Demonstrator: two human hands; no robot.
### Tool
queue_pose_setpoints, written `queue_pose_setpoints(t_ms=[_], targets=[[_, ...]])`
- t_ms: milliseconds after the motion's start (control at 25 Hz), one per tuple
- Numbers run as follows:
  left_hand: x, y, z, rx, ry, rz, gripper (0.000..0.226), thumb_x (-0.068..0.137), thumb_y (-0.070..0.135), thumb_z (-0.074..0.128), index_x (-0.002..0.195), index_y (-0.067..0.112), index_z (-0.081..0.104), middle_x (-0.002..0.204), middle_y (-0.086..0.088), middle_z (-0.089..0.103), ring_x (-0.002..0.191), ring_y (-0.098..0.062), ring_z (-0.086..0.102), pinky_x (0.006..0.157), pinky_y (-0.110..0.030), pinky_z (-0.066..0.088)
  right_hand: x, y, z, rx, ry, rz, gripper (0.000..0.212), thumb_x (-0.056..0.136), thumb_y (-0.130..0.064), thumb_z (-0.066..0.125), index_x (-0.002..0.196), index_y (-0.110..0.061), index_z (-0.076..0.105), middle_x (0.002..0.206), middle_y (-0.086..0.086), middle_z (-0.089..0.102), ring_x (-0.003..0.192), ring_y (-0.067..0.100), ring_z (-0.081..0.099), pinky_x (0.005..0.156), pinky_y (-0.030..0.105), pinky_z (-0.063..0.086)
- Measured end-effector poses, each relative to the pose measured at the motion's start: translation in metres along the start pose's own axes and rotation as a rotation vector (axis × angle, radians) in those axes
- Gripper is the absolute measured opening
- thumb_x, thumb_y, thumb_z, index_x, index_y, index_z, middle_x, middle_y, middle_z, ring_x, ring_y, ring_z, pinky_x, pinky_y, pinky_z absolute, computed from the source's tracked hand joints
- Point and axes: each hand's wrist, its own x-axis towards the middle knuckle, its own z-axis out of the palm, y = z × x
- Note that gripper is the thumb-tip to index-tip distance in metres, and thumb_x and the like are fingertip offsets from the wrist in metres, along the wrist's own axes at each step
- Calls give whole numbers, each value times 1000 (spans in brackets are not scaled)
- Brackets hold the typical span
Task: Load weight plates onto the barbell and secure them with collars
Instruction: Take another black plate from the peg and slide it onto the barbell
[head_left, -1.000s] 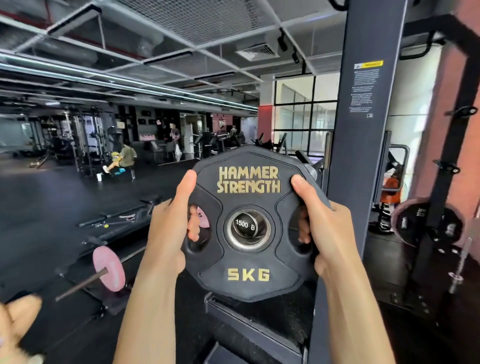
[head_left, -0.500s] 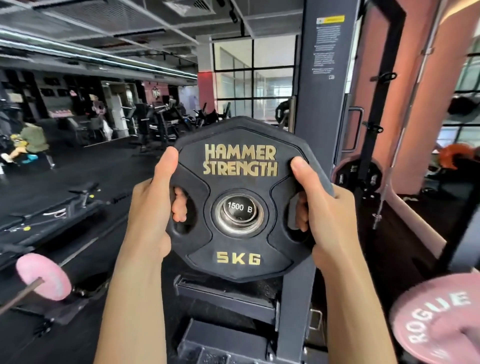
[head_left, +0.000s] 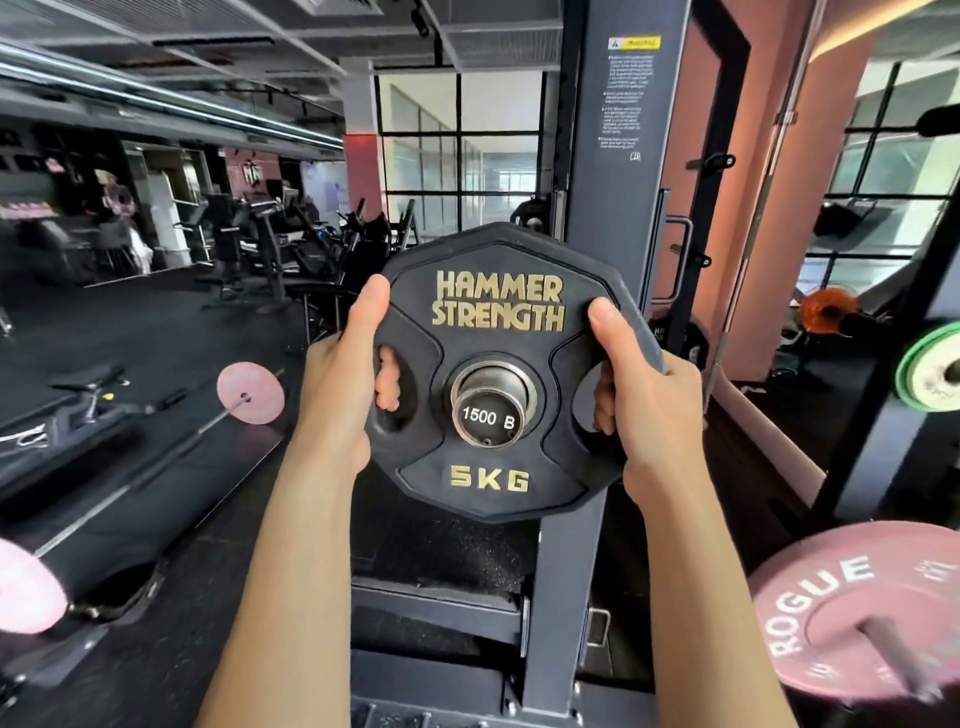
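Observation:
A black 5 kg plate (head_left: 498, 312) marked HAMMER STRENGTH stands upright in front of me. My left hand (head_left: 340, 395) grips its left handle slot and my right hand (head_left: 641, 405) grips its right slot, thumbs on the face. The steel barbell sleeve end (head_left: 488, 418), stamped 1500 B, pokes through the plate's centre hole towards me. The bar behind the plate is hidden.
A dark rack upright (head_left: 608, 171) rises just behind the plate. A pink ROGUE plate (head_left: 852, 618) sits on a peg at lower right, a green plate (head_left: 932, 369) on the right. A second barbell with pink plates (head_left: 250, 393) lies on the floor to the left.
The sleeve end now sticks further out through the hole than before. The view has swung right and the plate has moved slightly right in it; both hands keep the same grip.

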Motion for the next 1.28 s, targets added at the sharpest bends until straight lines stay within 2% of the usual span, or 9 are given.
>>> queue_pose_setpoints(t_ms=[200,280,480,600,800,960,1080,1280], targets=[[39,-11,20,40,-46,12,82,40,100,59,51,21,40,46,-3,42,42,-18,38,53,-31,35,40,20,7,10,-19,4,78,59,-72,80,67,-2,46,60,11,38,47,18,32,47,32,24],[58,-19,28,24,-64,21,80,43,98,60,51,21,41,47,-3,41,42,-18,36,50,-29,35,60,28,10,2,-25,10,69,60,-71,80,68,-11,47,57,7,37,46,18,32,46,31,24],[102,-40,52,-54,-66,2,72,45,95,64,44,25,48,48,0,40,42,-17,32,38,-18,28,112,44,18,-45,-38,6,67,53,-78,79,56,-28,35,52,0,33,45,18,29,44,27,24],[126,-51,65,-84,-61,8,71,46,94,66,43,25,51,49,1,40,42,-17,31,37,-19,27,140,54,21,-84,-49,-3,72,53,-80,78,47,-25,32,49,-4,30,42,17,27,40,22,23],[163,-56,86,-66,-68,13,75,46,93,67,52,22,44,47,1,38,40,-16,31,37,-19,26,180,74,27,-59,-57,31,65,55,-80,77,39,-28,42,45,-8,33,40,14,28,38,23,25],[189,-61,103,-49,-75,2,67,61,82,67,57,20,41,46,4,40,38,-14,31,36,-19,26,210,87,32,-67,-51,77,69,55,-80,78,42,-25,37,47,-6,32,43,16,27,41,25,25],[210,-68,117,-57,-63,-22,67,59,83,66,60,21,43,46,6,41,39,-13,31,38,-20,25,235,92,36,-83,-59,82,74,49,-82,79,50,-27,29,50,-3,29,44,18,26,42,26,24],[246,-85,138,-49,-31,-61,74,53,92,63,57,21,41,48,3,37,41,-15,29,50,-31,24,278,102,43,-130,-91,92,79,46,-83,80,54,-26,24,51,-5,25,45,18,23,43,26,23]])
